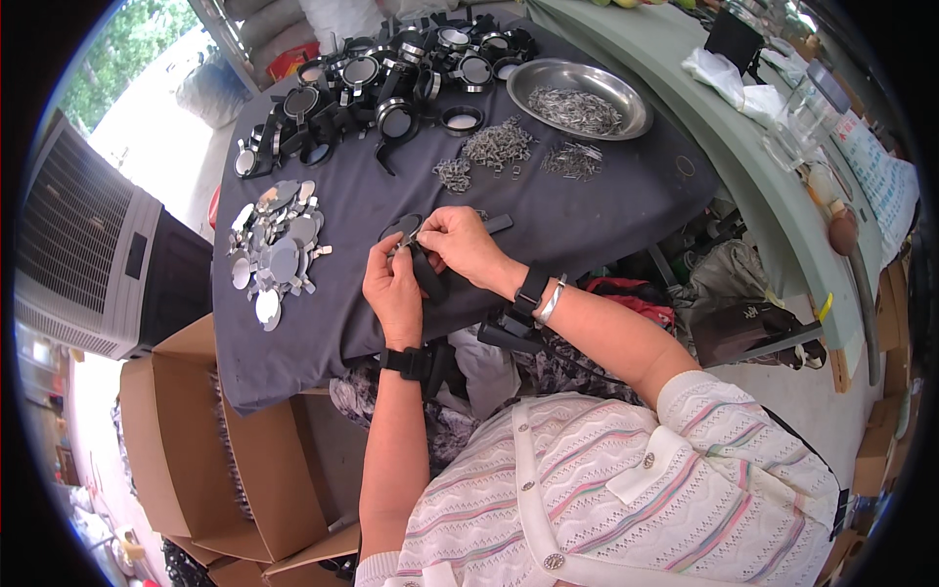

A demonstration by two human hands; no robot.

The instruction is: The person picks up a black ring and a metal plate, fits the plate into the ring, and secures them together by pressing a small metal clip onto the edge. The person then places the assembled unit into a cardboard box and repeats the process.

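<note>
Over the dark cloth, my left hand point(393, 293) is closed around a black watch-like piece point(430, 275) with a strap and a round dark face. My right hand point(462, 243) pinches close against it, thumb and forefinger together at the round part. A bright metallic glint shows by those fingertips, but what they grip is mostly hidden. Beyond the right hand a black strap end point(499, 223) sticks out. To the left lies a heap of flat silver discs with tabs point(284, 256). Small metal buckles point(497, 143) and thin metal pins point(573, 161) lie in little piles ahead.
Many black straps with round silver faces point(394, 119) are heaped at the far side. A steel bowl point(634, 115) holds more pins. An air cooler point(83, 235) and open cardboard boxes point(166, 440) stand left. A pale green table point(729, 171) runs along the right.
</note>
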